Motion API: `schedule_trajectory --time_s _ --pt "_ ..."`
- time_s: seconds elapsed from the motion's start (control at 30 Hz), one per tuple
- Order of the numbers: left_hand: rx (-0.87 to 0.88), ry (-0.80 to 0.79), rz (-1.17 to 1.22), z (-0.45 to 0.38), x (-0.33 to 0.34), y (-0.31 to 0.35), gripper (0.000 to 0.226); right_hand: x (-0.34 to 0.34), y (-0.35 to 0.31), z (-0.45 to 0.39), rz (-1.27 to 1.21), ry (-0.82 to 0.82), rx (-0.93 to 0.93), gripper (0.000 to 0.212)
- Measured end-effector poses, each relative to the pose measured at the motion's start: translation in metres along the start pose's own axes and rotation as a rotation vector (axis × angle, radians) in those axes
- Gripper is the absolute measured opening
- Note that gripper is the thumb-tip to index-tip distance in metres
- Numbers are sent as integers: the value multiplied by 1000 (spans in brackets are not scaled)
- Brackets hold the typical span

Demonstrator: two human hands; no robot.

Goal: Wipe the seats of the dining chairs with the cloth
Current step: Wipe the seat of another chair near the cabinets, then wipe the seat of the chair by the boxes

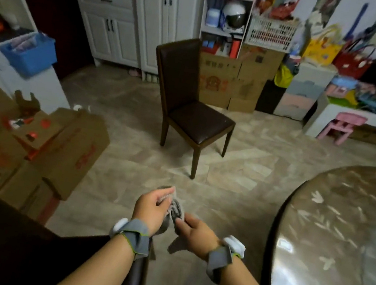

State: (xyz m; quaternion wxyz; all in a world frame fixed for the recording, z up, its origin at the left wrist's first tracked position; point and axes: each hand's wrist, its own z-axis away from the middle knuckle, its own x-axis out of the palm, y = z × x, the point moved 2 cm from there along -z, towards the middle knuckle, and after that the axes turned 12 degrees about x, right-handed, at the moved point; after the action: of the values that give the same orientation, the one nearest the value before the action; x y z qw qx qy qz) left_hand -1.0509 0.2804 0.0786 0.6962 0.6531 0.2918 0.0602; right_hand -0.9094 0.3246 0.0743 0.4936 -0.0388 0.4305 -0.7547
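A dark brown dining chair (pixel 187 107) with a leather seat stands alone on the tiled floor ahead, its seat facing right and toward me. I hold a grey cloth (pixel 176 210) bunched between both hands at waist height. My left hand (pixel 152 207) pinches its upper part and my right hand (pixel 195 229) grips its lower part. Both wrists wear grey bands. Another dark chair (pixel 18 246) fills the bottom left, just under my left forearm.
A round marble-pattern table (pixel 343 241) curves in at the right. Cardboard boxes (pixel 41 143) sit at the left, more boxes (pixel 236 81) behind the chair. White cabinets, a blue bin (pixel 31 53) and a pink child's chair (pixel 342 127) line the room's edges.
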Motion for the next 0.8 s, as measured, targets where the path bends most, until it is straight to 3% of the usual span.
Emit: schedule_trajectory --time_s 0.17,0.27,0.37,0.47,0.53,0.63,0.8 --pt "145 -84 67 -77 46 61 32 -109 -22 -33 -189 199 -36 33" --pt "202 -159 131 -120 57 84 33 -151 -31 -54 -291 188 -60 34" --pt "186 -298 255 -154 63 95 30 -173 -35 -88 -199 193 -103 44" --pt "187 -414 324 -211 72 91 29 -201 -52 -141 -564 129 -53 71" --pt "168 -438 317 -258 78 78 28 -215 -78 -185 -851 14 -24 52" --pt "98 -415 218 -311 81 60 29 -236 -113 -225 -814 107 -66 25" --pt "-44 -580 -15 -406 77 18 85 -283 -173 -303 -618 324 -184 26"
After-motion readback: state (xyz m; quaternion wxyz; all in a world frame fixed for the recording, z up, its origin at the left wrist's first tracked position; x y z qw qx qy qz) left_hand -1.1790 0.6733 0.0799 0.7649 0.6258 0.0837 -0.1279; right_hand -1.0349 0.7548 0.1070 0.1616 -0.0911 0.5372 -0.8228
